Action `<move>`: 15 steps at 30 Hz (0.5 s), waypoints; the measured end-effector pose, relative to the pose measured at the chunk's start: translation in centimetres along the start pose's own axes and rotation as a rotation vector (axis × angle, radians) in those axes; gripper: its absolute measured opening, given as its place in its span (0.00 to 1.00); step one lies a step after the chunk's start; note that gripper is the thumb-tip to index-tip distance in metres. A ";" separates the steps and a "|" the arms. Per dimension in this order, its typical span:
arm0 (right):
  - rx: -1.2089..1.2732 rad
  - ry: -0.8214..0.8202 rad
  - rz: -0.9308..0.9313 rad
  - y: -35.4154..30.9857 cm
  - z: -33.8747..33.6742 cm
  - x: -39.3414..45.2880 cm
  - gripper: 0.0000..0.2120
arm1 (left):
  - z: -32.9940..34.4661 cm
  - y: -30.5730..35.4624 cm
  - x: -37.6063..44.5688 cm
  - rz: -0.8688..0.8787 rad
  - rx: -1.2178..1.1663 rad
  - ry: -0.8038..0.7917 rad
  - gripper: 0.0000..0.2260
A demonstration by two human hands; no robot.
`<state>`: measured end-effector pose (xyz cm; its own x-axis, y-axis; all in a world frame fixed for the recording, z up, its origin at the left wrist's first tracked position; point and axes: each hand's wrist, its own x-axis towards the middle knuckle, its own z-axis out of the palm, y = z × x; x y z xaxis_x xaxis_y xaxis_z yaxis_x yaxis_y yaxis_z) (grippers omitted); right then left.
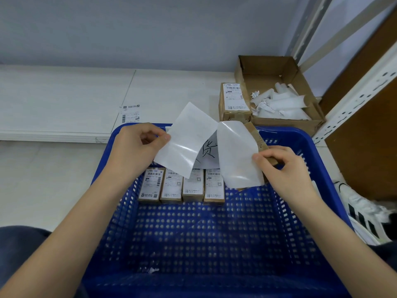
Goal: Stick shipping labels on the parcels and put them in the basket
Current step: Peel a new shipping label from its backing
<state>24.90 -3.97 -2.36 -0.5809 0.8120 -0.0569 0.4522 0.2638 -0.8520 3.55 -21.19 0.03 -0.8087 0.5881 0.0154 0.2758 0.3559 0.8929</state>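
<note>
Labels, parcels and the blue basket

We see four labelled brown parcels lying side by side, labels up, in the blue perforated basket; above it two glossy white label sheets curl beside a tilted brown parcel, and another labelled parcel sits behind the basket.

Two bare forearms are seen reaching up from the lower corners of the view, with no sleeves, watch or bracelet visible on them. The left hand and the right hand are ungloved, and no rings can be made out on the fingers, whose nails are cut short. Dark navy-blue fabric, apparently trousers, is seen at the lower left edge and again at the far right edge.
</note>
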 end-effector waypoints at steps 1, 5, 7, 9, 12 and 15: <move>0.001 -0.001 0.003 0.0 0.0 0.0 0.02 | -0.1 0.1 0.0 -0.005 -0.011 0.006 0.05; -0.001 -0.009 -0.009 0.0 -0.1 -0.1 0.02 | -0.2 0.7 -0.2 -0.056 -0.123 0.025 0.03; 0.019 -0.023 -0.010 -0.1 0.1 -0.2 0.02 | 0.3 1.0 -0.5 -0.132 -0.251 -0.007 0.02; 0.052 -0.046 -0.011 -0.3 0.5 -0.3 0.03 | 1.0 1.0 -0.7 -0.209 -0.339 -0.057 0.02; 0.110 -0.092 -0.019 -0.5 1.1 -0.7 0.04 | 2.5 0.8 -0.9 -0.327 -0.420 -0.087 0.02; 0.176 -0.120 -0.045 -0.5 1.7 -1.0 0.04 | 3.8 0.6 -1.3 -0.414 -0.439 -0.130 0.05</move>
<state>24.12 -5.85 -2.77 -0.6794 0.7305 -0.0693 0.3047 0.1949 -0.9323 6.71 -19.03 -1.19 -0.7252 0.5588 -0.4022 -0.3093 0.2575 0.9154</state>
